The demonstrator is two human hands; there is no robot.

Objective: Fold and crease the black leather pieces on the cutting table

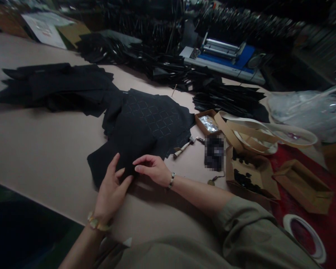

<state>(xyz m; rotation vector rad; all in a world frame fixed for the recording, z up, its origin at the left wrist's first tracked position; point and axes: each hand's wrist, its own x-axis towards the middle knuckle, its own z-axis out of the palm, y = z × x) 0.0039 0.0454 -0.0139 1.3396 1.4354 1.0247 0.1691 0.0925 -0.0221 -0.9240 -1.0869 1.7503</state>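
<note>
One black cloth (126, 144) has its near edge at both hands (112, 192) (156, 170).

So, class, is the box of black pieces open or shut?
Open: the box has no lid on, so the black pieces inside show.

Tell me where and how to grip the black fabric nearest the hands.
Probably pinch the black fabric by its left corner, coming from the person's left: that corner juts out over the pale table, outside the left hand, and looks thin.
</note>
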